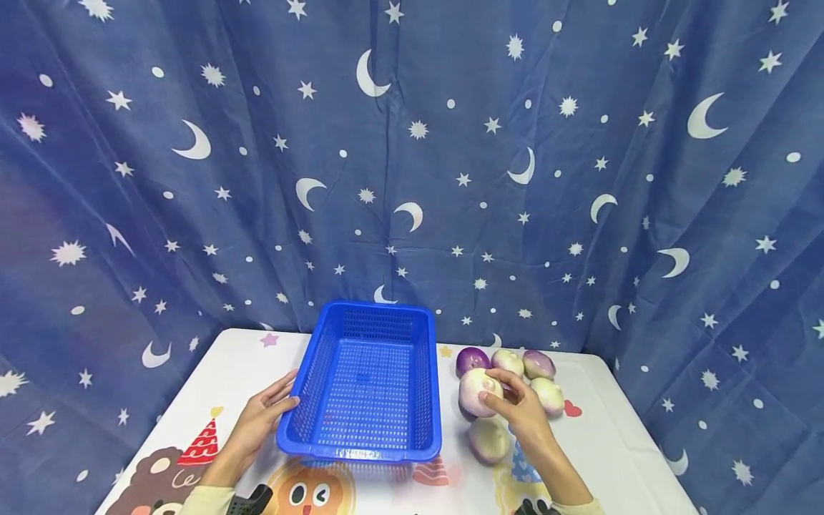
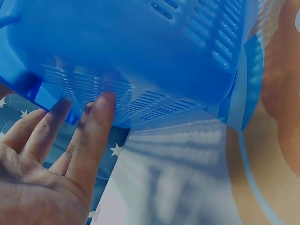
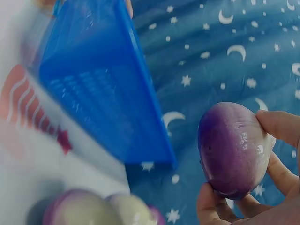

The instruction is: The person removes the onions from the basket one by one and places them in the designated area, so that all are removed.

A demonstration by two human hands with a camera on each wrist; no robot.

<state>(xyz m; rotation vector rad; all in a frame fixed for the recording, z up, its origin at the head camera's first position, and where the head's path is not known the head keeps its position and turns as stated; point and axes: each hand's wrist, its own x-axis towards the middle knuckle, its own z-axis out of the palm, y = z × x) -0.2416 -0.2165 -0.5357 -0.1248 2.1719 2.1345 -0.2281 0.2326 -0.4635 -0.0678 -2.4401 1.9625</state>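
My right hand holds a purple-and-white turnip between thumb and fingers. In the right wrist view this turnip hangs above the table, its purple side facing the camera. My left hand is at the left side of a blue perforated plastic basket. In the left wrist view its fairly straight fingers touch or nearly touch the basket's wall below the rim. No turnip shows inside the basket.
More turnips lie right of the basket: a dark purple one, a pale one in front, and several others behind my right hand. A cartoon-printed white cloth covers the table. A blue starry curtain hangs behind.
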